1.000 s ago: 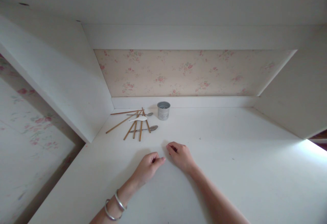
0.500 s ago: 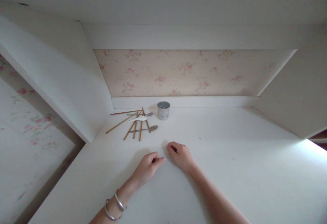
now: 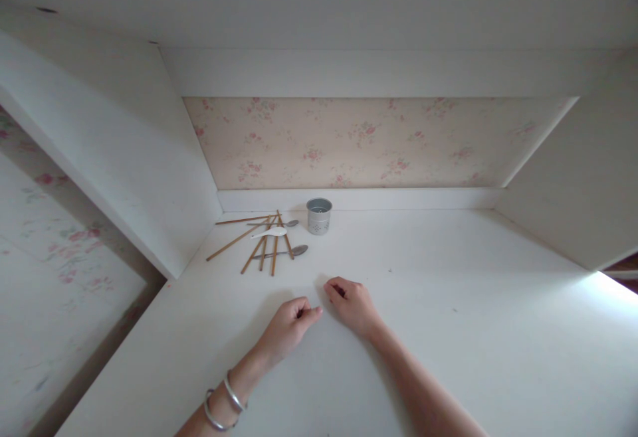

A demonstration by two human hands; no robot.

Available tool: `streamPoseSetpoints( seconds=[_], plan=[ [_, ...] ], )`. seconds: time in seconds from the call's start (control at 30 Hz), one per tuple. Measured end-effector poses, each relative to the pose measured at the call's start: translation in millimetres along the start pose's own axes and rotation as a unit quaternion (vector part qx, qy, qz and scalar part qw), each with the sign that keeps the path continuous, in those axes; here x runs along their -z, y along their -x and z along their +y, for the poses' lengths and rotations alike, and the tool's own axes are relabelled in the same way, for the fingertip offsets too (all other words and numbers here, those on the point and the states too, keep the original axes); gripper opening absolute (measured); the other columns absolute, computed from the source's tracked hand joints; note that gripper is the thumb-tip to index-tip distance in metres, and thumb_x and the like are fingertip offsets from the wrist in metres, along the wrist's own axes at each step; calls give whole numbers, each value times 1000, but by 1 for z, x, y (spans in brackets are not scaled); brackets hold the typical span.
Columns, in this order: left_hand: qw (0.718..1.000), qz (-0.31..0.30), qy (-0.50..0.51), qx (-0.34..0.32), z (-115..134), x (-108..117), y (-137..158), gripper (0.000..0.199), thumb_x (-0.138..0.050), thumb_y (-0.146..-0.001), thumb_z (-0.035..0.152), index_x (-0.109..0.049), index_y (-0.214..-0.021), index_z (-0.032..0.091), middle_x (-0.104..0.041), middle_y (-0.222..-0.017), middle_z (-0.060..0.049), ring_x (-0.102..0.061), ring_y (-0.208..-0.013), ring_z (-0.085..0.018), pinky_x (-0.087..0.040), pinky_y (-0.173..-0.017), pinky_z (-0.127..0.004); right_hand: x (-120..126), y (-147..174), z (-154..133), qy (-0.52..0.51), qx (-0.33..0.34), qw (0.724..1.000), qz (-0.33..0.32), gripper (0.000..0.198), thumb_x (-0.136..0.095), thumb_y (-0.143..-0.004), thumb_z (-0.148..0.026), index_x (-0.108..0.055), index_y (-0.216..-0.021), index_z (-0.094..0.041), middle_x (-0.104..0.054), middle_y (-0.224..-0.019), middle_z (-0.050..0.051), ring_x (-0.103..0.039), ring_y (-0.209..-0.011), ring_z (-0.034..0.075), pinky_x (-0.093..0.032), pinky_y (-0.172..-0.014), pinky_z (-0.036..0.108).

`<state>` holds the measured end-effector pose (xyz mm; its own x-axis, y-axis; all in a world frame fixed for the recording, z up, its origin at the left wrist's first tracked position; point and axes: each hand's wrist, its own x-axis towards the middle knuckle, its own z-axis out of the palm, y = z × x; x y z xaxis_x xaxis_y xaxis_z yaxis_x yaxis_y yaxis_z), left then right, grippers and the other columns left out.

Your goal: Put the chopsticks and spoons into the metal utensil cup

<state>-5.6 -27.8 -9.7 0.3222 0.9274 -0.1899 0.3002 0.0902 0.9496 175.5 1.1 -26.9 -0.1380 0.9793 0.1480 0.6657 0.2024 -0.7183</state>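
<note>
My left hand rests on the white tabletop, its fingers curled into a loose fist with nothing in it. To its right my right hand lies curled in the same way, also holding nothing. A small gap separates the two hands. Beyond them, to the left, several wooden chopsticks lie crossed in a loose heap. A white spoon rests on top of the heap. One metal spoon lies at its near side and another metal spoon at its far side. Right of the heap stands an upright metal utensil holder with small holes.
White side panels bound the table at left and right. A low ledge runs along the back under floral wallpaper. A cabinet shelf hangs overhead.
</note>
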Motion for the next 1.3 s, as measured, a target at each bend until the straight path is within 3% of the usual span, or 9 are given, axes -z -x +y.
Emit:
streamPoseSetpoints(
  seconds=[1.3],
  plan=[
    [1000, -3, 3, 12, -1, -1, 0, 41, -54, -81, 50, -33, -61, 21, -28, -48, 9, -25, -47, -8, -19, -48, -24, 1, 0, -1, 5, -1, 1000, -7, 29, -44, -90, -35, -68, -83, -22, -68, -72, 1, -58, -61, 13, -37, -59, 21]
  ],
)
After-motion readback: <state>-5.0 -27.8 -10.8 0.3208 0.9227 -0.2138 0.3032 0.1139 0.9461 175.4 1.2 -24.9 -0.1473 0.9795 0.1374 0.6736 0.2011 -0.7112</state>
